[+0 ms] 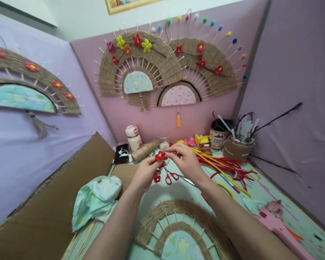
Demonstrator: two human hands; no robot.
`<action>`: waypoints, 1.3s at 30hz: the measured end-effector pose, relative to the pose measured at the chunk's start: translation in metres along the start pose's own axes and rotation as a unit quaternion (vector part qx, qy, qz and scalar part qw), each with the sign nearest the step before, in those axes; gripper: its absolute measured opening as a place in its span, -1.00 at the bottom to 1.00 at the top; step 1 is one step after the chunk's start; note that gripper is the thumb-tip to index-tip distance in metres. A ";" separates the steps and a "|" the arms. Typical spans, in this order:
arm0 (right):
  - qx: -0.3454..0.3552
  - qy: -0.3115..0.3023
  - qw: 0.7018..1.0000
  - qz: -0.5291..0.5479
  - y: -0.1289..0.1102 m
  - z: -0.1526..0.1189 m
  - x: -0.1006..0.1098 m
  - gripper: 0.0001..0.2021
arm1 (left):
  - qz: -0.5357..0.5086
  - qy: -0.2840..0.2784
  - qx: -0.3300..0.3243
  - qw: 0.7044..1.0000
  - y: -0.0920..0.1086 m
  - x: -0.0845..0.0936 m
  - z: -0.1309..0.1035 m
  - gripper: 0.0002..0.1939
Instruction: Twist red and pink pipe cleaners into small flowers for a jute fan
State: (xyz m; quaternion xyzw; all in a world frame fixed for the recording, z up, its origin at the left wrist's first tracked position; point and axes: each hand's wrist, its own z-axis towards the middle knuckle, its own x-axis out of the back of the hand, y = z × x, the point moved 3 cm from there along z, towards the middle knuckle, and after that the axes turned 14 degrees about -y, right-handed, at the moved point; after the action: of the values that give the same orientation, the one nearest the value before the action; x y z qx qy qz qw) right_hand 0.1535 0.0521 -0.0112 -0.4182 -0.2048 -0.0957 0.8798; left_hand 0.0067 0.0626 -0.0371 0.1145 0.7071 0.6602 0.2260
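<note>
A small red flower (160, 156) with a pale centre is pinched between the thumb and fingers of my left hand (148, 173). Just right of it, my right hand (186, 159) has its thumb and index finger nearly together at the flower's edge; anything between those fingertips is too small to name. Another red flower (157, 178) lies below my left hand. Red-handled scissors (172, 177) rest on the table between my hands. Nearer to me, a woven twine fan (176, 207) with a green patterned centre lies under my forearms.
Twine roll (145, 150), white bottle (133, 137) and clear cup (164, 141) stand behind my hands. Coloured stems (224, 164) and a pink glue gun (278, 224) lie right, crumpled cloth (97, 196) and cardboard (51, 191) left. Finished fans (168, 68) hang on the back panel.
</note>
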 end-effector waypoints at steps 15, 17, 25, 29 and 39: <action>0.177 -0.012 0.952 -0.251 -0.008 -0.006 -0.001 -0.83 | -0.028 -0.010 0.014 0.999 0.006 -0.010 -0.007 -0.75; 0.175 -0.014 0.954 -0.244 -0.008 -0.006 -0.001 -0.83 | -0.026 -0.009 0.017 0.999 0.007 -0.011 -0.007 -0.75; 0.133 -0.038 0.967 -0.213 -0.014 -0.005 0.001 -0.71 | 0.208 0.097 -0.067 0.971 0.003 0.001 -0.003 -0.72; 0.122 -0.056 0.964 -0.230 -0.012 -0.006 -0.003 -0.73 | 0.255 0.118 -0.086 0.956 0.001 0.006 -0.002 -0.70; 0.119 -0.043 0.966 -0.226 -0.014 -0.007 -0.005 -0.75 | 0.268 0.119 -0.087 0.952 0.003 0.005 -0.001 -0.75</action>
State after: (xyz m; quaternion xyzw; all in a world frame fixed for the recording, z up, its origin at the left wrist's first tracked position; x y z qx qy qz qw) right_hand 0.1465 0.0381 -0.0077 -0.2568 -0.3419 -0.2485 0.8691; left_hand 0.0009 0.0640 -0.0350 0.2009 0.6119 0.7642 -0.0361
